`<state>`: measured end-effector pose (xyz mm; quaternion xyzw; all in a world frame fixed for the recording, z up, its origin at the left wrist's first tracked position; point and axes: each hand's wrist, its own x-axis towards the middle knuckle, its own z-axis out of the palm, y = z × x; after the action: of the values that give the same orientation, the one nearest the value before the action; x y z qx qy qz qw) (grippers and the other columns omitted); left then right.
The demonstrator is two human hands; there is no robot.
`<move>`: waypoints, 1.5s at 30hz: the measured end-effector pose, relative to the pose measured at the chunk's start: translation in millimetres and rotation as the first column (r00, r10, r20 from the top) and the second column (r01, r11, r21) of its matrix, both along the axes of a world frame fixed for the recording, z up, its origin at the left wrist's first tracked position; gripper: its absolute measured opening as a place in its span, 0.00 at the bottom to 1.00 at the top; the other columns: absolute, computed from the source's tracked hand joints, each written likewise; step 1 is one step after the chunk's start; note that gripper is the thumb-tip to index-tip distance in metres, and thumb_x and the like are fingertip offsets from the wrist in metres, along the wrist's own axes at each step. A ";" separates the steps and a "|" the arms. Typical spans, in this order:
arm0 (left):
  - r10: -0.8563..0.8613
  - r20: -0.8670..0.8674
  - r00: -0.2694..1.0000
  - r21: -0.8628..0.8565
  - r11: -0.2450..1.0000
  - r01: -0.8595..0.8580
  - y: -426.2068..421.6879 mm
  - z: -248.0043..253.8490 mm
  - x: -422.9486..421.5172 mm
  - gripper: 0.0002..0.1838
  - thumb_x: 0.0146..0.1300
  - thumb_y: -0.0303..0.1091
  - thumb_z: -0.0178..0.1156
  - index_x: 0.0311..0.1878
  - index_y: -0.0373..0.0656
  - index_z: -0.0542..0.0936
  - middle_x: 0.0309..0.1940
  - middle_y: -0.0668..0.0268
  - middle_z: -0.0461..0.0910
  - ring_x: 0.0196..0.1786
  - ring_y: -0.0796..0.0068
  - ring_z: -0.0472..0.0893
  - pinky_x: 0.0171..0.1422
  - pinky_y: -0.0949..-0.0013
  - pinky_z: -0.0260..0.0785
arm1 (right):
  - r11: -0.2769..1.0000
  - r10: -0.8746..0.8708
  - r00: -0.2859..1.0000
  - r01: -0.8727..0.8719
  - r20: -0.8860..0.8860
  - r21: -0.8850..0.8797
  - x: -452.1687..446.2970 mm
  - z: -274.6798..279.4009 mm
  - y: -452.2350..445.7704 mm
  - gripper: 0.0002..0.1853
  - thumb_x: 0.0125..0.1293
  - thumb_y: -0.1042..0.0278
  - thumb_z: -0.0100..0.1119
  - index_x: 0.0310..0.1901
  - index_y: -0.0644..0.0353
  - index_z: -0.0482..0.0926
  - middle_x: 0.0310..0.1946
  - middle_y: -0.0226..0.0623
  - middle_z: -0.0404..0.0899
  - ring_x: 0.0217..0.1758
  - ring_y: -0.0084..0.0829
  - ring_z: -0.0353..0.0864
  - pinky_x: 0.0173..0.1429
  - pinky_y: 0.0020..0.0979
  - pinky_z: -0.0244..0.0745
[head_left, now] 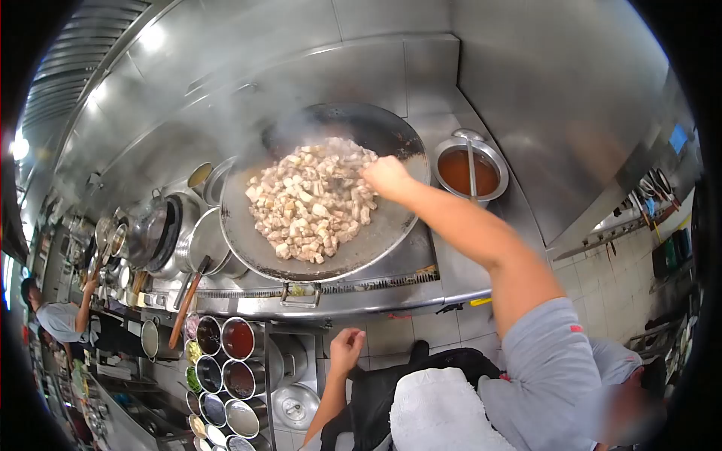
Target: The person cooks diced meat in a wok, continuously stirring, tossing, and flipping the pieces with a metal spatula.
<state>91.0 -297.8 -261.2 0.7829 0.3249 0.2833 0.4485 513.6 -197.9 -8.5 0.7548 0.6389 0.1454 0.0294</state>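
A large wok on the steel range holds a heap of pale diced meat, with steam rising from it. Over the right part of the heap is my right hand, its fingers closed. A dark edge shows in the meat beside those fingers, but what the hand grips is mostly hidden. My left hand hangs in front of the range, away from the wok, loosely curled and holding nothing.
Right of the wok stands a bowl of reddish-brown liquid with a ladle across it. Sauce containers line the lower left near a wooden-handled tool. A co-worker stands far left; another person is at lower right.
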 end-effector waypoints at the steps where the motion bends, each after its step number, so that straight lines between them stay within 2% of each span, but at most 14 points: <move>1: -0.066 -0.132 0.989 -0.104 0.993 0.052 -4.0 -17.5 -2.3 0.12 0.75 0.38 0.72 0.47 0.38 0.89 0.29 0.60 0.87 0.32 0.71 0.85 0.41 0.65 0.78 | 1.000 -0.025 1.000 0.025 -0.011 -0.004 0.4 15.4 -18.9 0.09 0.67 0.69 0.66 0.44 0.53 0.94 0.43 0.41 0.95 0.49 0.43 0.96 0.52 0.46 0.90; 5: -0.259 -0.302 0.917 -0.125 0.965 0.231 -15.7 -139.8 -13.7 0.21 0.79 0.50 0.67 0.45 0.37 0.90 0.30 0.58 0.88 0.33 0.66 0.87 0.44 0.60 0.80 | 0.996 -0.092 0.993 0.093 -0.081 0.008 -3.6 63.5 -137.2 0.20 0.64 0.69 0.68 0.58 0.43 0.89 0.43 0.41 0.93 0.51 0.47 0.94 0.53 0.48 0.89; 8: -0.339 -0.256 0.905 -0.512 0.842 0.170 -27.8 -170.0 12.8 0.24 0.80 0.53 0.66 0.40 0.39 0.90 0.29 0.62 0.89 0.34 0.66 0.88 0.44 0.61 0.79 | 0.959 -0.243 0.786 0.283 -0.568 -0.019 -11.8 60.9 -217.4 0.18 0.73 0.63 0.67 0.63 0.49 0.86 0.53 0.46 0.92 0.55 0.54 0.91 0.57 0.51 0.86; 10: -0.226 -0.107 0.968 -0.825 0.563 0.040 -38.0 -237.6 42.7 0.22 0.80 0.54 0.66 0.50 0.41 0.89 0.36 0.67 0.91 0.39 0.66 0.90 0.46 0.63 0.81 | 0.962 -0.086 0.704 0.244 -0.705 0.126 -2.4 -0.5 -262.0 0.19 0.77 0.60 0.66 0.66 0.50 0.84 0.54 0.48 0.92 0.55 0.53 0.91 0.57 0.49 0.85; 11: -0.225 -0.107 0.968 -0.837 0.547 0.035 -43.5 -240.4 59.4 0.22 0.80 0.54 0.66 0.50 0.41 0.89 0.36 0.67 0.91 0.39 0.66 0.90 0.46 0.63 0.81 | 0.965 -0.098 0.701 0.242 -0.706 0.106 -16.9 -5.4 -270.8 0.19 0.77 0.60 0.66 0.66 0.50 0.84 0.54 0.48 0.92 0.55 0.53 0.91 0.57 0.49 0.85; 13: -0.061 -0.179 0.982 -0.960 0.228 -0.161 -51.8 -237.9 99.1 0.21 0.84 0.51 0.63 0.65 0.44 0.82 0.52 0.67 0.90 0.50 0.68 0.89 0.57 0.56 0.85 | 0.893 -0.373 0.542 0.431 -0.753 -0.131 -45.7 -1.6 -288.4 0.22 0.80 0.59 0.65 0.70 0.52 0.80 0.51 0.48 0.92 0.51 0.52 0.92 0.56 0.47 0.84; 17: 0.198 -0.086 0.976 -0.996 -0.024 -0.083 -71.8 -288.0 157.6 0.24 0.83 0.49 0.64 0.69 0.42 0.78 0.61 0.65 0.87 0.59 0.65 0.86 0.65 0.55 0.84 | 0.870 -0.400 0.460 0.462 -0.793 -0.171 -57.8 -12.3 -299.9 0.23 0.81 0.59 0.65 0.72 0.53 0.77 0.48 0.50 0.92 0.47 0.51 0.92 0.54 0.45 0.82; 18: 0.320 0.008 0.947 -0.997 -0.067 0.031 -79.2 -303.6 165.7 0.22 0.84 0.46 0.62 0.70 0.42 0.78 0.62 0.63 0.85 0.61 0.64 0.85 0.69 0.55 0.82 | 0.870 -0.393 0.439 0.463 -0.808 -0.172 -55.9 -16.6 -301.3 0.23 0.81 0.60 0.65 0.72 0.55 0.78 0.42 0.44 0.88 0.43 0.41 0.87 0.51 0.40 0.80; 19: 0.447 0.099 0.889 -0.984 -0.091 0.155 -84.4 -315.0 175.0 0.20 0.85 0.43 0.60 0.70 0.42 0.78 0.64 0.62 0.83 0.63 0.63 0.84 0.73 0.54 0.80 | 0.873 -0.379 0.424 0.458 -0.822 -0.166 -52.5 -21.3 -301.5 0.22 0.81 0.62 0.65 0.72 0.57 0.78 0.36 0.38 0.85 0.38 0.30 0.82 0.48 0.35 0.78; 21: 0.538 0.069 0.840 -0.989 -0.075 0.129 -93.3 -326.2 187.7 0.17 0.87 0.38 0.56 0.70 0.41 0.77 0.63 0.61 0.83 0.63 0.60 0.85 0.77 0.53 0.77 | 0.891 -0.312 0.469 0.446 -0.826 -0.083 -44.0 -46.6 -310.4 0.22 0.82 0.62 0.66 0.71 0.60 0.78 0.39 0.40 0.86 0.42 0.28 0.84 0.51 0.34 0.80; 23: 0.604 0.085 0.793 -0.993 -0.016 0.119 -102.6 -334.3 197.6 0.16 0.86 0.36 0.58 0.69 0.40 0.77 0.59 0.63 0.83 0.62 0.60 0.85 0.79 0.52 0.77 | 0.888 -0.319 0.417 0.445 -0.851 -0.115 -44.6 -46.8 -309.3 0.23 0.82 0.61 0.66 0.71 0.60 0.77 0.40 0.41 0.87 0.43 0.30 0.85 0.53 0.35 0.81; 25: 0.741 0.102 0.664 -0.944 -0.138 0.299 -103.9 -353.8 198.2 0.14 0.83 0.31 0.63 0.66 0.40 0.78 0.54 0.65 0.85 0.59 0.61 0.85 0.78 0.52 0.79 | 0.878 -0.368 0.393 0.446 -0.843 -0.175 -46.5 -38.8 -305.9 0.24 0.82 0.58 0.64 0.72 0.58 0.76 0.44 0.51 0.89 0.45 0.46 0.92 0.54 0.42 0.83; 31: 0.775 0.039 0.631 -0.977 -0.104 0.189 -107.1 -333.0 206.2 0.14 0.77 0.21 0.68 0.60 0.40 0.79 0.52 0.63 0.84 0.56 0.61 0.86 0.74 0.51 0.83 | 0.908 -0.304 0.406 0.397 -0.862 -0.133 -37.4 -37.7 -305.2 0.24 0.82 0.59 0.64 0.72 0.61 0.76 0.43 0.48 0.89 0.43 0.42 0.90 0.53 0.40 0.82; 45: 0.763 0.060 0.644 -0.982 -0.071 0.176 -109.0 -334.0 207.8 0.06 0.79 0.26 0.67 0.55 0.43 0.83 0.50 0.66 0.86 0.52 0.67 0.86 0.71 0.57 0.83 | 0.899 -0.357 0.385 0.389 -0.851 -0.201 -30.0 -43.3 -302.9 0.27 0.82 0.54 0.63 0.73 0.61 0.76 0.50 0.53 0.90 0.53 0.53 0.92 0.60 0.45 0.83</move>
<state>298.8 -406.8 -595.3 -0.0241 0.4285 0.3220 0.8439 483.6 -500.8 -51.9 0.8455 0.3749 -0.2585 -0.2789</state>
